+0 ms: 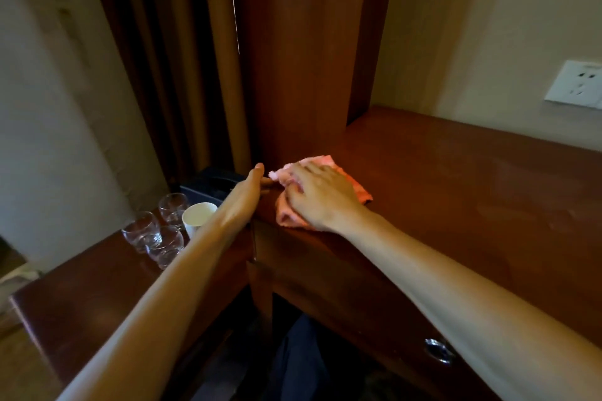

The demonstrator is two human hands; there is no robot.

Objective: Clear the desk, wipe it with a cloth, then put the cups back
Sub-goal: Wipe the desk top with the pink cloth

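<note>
Glasses and white cup parked on lower side table, off wiping path. Left hand braces on tabletop corner, fingers straight, together. Right hand presses pink cloth flat near post, fingers spread, mid-wipe.

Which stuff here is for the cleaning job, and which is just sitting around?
For the job:
pink fluffy cloth
reddish wooden desk
three clear round glass cups
white paper cup

Just there:
black box
white wall socket
brown curtain
</note>
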